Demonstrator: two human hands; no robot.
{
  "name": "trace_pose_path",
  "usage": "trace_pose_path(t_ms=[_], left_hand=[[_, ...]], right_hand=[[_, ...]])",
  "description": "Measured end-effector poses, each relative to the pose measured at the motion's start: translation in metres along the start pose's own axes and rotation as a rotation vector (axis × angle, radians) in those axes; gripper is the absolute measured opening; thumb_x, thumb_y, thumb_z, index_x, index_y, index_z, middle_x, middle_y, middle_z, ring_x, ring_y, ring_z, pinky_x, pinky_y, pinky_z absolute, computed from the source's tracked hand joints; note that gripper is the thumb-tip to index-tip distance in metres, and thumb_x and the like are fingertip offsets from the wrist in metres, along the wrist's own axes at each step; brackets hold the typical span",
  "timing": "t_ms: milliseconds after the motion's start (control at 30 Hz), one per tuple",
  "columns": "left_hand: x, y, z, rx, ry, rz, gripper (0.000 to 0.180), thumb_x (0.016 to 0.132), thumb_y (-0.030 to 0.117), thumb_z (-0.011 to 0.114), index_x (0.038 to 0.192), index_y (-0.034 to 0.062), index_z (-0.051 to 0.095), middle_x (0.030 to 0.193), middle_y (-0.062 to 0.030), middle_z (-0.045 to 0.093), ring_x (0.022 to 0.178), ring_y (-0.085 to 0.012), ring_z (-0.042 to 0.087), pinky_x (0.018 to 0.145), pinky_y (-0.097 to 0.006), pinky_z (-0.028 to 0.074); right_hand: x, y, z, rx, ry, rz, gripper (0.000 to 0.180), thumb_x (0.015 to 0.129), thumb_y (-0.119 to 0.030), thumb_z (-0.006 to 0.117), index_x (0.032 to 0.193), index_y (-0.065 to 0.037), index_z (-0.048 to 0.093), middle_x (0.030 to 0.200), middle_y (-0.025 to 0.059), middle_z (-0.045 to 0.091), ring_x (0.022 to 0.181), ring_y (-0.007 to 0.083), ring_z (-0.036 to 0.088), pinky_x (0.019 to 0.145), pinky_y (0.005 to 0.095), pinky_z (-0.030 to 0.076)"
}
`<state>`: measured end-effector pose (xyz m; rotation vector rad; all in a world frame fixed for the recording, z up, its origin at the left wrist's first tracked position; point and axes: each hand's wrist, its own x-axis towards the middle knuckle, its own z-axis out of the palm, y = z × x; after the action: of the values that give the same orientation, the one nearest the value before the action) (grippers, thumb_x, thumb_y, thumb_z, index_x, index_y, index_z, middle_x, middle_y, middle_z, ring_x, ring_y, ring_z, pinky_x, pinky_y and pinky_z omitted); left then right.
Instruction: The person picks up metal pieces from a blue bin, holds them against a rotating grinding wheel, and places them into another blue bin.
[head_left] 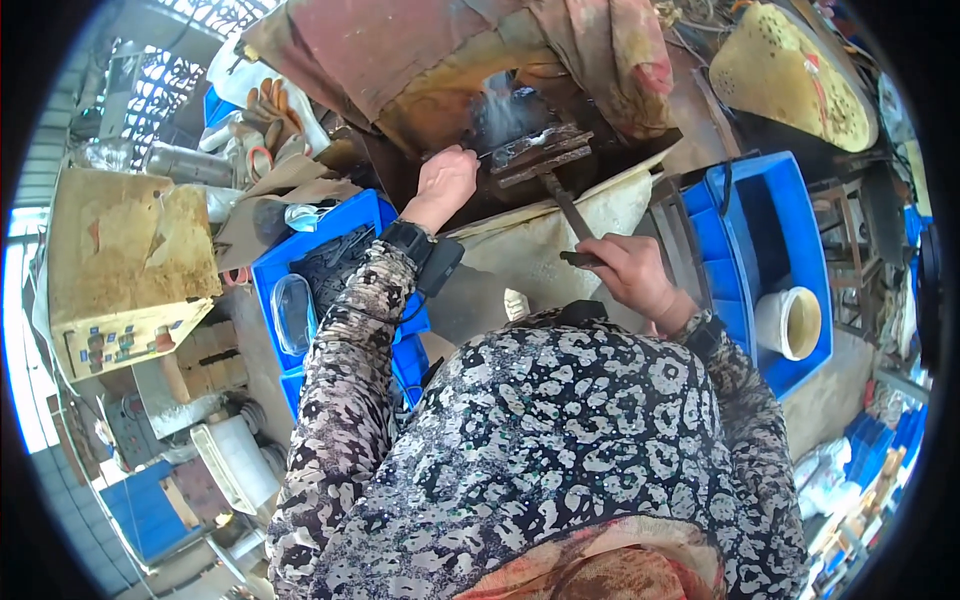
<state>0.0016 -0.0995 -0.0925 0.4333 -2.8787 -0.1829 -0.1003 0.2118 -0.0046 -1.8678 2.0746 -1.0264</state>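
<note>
- The left hand [447, 180] is at the far middle, its fingers pressed together, pinching what seems a thin piece [484, 155]; this is too small to tell in detail.
- The right hand [632, 272], nearer and to the right, is curled firmly round the near end of a metal bar [567, 207].
- At the bar's far end is a dark, wet-looking metal block [540, 158], just right of the thin piece.
- A whitish spray [500, 115] shows beyond the block, under a stained reddish cloth [400, 55].
- To the left, a blue bin [374, 207] holds dark pieces [345, 262] and a clear oval container [293, 313].
- To the right, another blue bin [808, 215] has a white bucket [790, 322] in its near part.
- Far left, worn gloves [270, 105] lie near a stained yellowish box [130, 240]; small coloured labels [110, 350] sit on its near face, too small to read.
- Far right, a yellowish panel with holes [775, 75] bears a red-and-white label [811, 65], its writing also unreadable.
</note>
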Motion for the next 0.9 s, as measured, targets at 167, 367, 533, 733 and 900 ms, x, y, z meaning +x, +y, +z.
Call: trace_pose_path(t_ms=[167,367,533,733,900], left_hand=[[0.006,-0.009,0.032,0.005,-0.127,-0.035,0.017,0.083,0.015,0.056,0.079,0.0042,0.068,0.083,-0.0189,0.065,0.082,-0.0351,0.064,0.073,-0.044,0.052],[-0.005,-0.01,0.035,-0.101,-0.164,-0.238,0.021,0.085,0.02,0.054,0.08,0.0041,0.067,0.085,-0.0201,0.065,0.084,-0.0389,0.062,0.076,-0.047,0.05],[-0.014,0.016,-0.022,-0.268,-0.002,-0.324,0.026,0.085,0.025,0.056,0.077,0.0027,0.065,0.081,-0.0213,0.064,0.083,-0.0397,0.061,0.074,-0.048,0.048],[-0.013,0.064,-0.062,-0.331,0.294,-0.247,0.021,0.084,0.021,0.061,0.076,0.0019,0.063,0.075,-0.0188,0.061,0.076,-0.0361,0.06,0.066,-0.044,0.048],[-0.014,0.1,-0.067,-0.152,0.229,-0.275,0.016,0.084,0.017,0.06,0.074,0.0046,0.06,0.077,-0.015,0.059,0.072,-0.0341,0.061,0.061,-0.043,0.05]], right_hand=[[-0.002,0.009,0.004,0.098,-0.083,0.039,0.024,0.08,-0.015,0.069,0.102,-0.006,0.064,0.073,0.0084,0.061,0.064,0.0268,0.062,0.057,0.0344,0.049],[0.032,0.011,-0.011,0.774,-0.108,0.628,0.027,0.093,-0.02,0.057,0.112,0.0,0.061,0.066,-0.0015,0.053,0.058,0.0105,0.052,0.055,0.0269,0.042],[0.058,0.045,-0.001,1.255,0.116,0.755,0.025,0.096,-0.015,0.049,0.115,-0.001,0.055,0.075,0.0029,0.056,0.061,0.0127,0.052,0.056,0.0265,0.043],[0.115,0.048,0.037,1.606,0.311,0.801,0.021,0.093,-0.012,0.056,0.111,-0.001,0.056,0.098,0.0123,0.063,0.089,0.0246,0.064,0.08,0.0374,0.052],[0.137,0.041,0.068,1.772,0.387,0.689,0.016,0.093,-0.009,0.057,0.106,-0.002,0.055,0.103,0.0143,0.063,0.098,0.0269,0.062,0.087,0.0396,0.05]])
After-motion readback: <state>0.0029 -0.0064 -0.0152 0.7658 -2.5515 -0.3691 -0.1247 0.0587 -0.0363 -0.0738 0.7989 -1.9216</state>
